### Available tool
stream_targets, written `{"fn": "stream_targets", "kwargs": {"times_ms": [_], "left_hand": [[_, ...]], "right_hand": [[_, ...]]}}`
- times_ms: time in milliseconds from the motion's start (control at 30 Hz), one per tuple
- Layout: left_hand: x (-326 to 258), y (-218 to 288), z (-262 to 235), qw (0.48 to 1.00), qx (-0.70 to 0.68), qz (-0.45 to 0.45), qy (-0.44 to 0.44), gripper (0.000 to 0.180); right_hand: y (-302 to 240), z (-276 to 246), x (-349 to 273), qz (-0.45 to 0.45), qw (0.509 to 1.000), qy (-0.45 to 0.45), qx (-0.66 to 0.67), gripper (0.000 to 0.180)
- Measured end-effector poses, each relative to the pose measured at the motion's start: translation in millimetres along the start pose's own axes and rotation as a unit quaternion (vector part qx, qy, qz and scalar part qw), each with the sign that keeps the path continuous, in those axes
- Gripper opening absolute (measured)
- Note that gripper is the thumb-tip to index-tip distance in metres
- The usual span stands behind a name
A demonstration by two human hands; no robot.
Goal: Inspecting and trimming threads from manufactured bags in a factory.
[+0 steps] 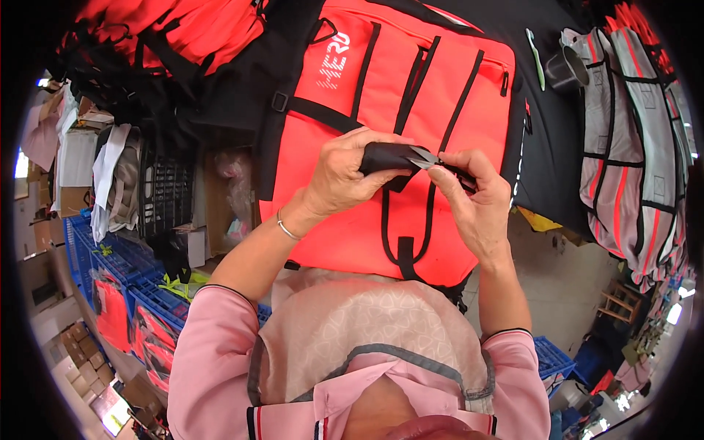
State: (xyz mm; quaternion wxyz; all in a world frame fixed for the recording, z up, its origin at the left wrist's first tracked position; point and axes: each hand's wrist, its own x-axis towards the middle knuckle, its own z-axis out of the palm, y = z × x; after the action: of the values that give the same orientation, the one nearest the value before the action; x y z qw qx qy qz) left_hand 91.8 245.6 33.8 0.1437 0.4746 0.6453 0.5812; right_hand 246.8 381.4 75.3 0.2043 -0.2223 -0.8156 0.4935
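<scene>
A bright red-orange backpack [330, 220] with black straps and trim lies flat on the dark table in front of me. Above its middle, my left hand [343, 170] is closed around a folded black fabric piece [389, 157], thumb below and fingers on top. My right hand [480, 192] grips thread snips [425, 157], whose pointed metal blades touch or overlap the right end of the black fabric. Most of the snips' handle is hidden in my fingers. A black cord loop [389, 242] hangs down over the backpack below both hands.
More red and black bags [183, 37] are heaped at the far left. At the far right stand a metal cup [566, 70] and a slim white-green tool [536, 59], beside hanging grey panels [631, 139]. Blue crates [121, 257] sit low on the left.
</scene>
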Motion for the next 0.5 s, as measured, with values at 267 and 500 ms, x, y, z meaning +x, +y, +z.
{"fn": "stream_targets", "kwargs": {"times_ms": [267, 500], "left_hand": [[1, -4, 2, 0.998, 0.018, 0.052, -0.003, 0.027], [1, -6, 4, 0.999, 0.017, 0.051, -0.001, 0.028]], "right_hand": [[-2, -7, 8, -0.016, 1.0, -0.003, -0.022, 0.019], [-1, -9, 8, -0.027, 0.999, -0.03, -0.036, 0.018]]}}
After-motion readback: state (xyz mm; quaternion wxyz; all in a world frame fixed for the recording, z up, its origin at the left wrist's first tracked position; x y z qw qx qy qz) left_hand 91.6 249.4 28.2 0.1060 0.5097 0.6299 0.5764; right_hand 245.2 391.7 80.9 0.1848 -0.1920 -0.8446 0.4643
